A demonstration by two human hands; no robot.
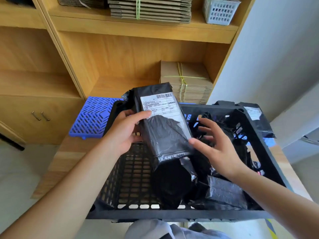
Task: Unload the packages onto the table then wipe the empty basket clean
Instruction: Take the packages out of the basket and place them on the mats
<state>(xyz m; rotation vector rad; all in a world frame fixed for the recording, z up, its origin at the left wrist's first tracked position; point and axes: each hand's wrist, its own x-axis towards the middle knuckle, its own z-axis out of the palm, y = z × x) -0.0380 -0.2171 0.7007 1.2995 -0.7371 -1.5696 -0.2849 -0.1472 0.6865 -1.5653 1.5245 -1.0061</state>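
Grey cloth [155, 228] sits closest to my camera at 6 o'clock, just under the near rim of the black basket [172, 216], which rests on a wooden table [69, 157]. I record the left hand [124, 133] gripping a black-wrapped package [164, 125] with a white shipping label, thumb curled over its face, raised above the basket centre. I note the right hand [217, 149] with fingers spread, its thumb touching the package's lower right edge. More black packages [224, 192] lie inside at 5 o'clock. One labelled parcel [257, 118] lies beyond the basket at 2 o'clock. A blue plastic grid [89, 118] lies at 10 o'clock.
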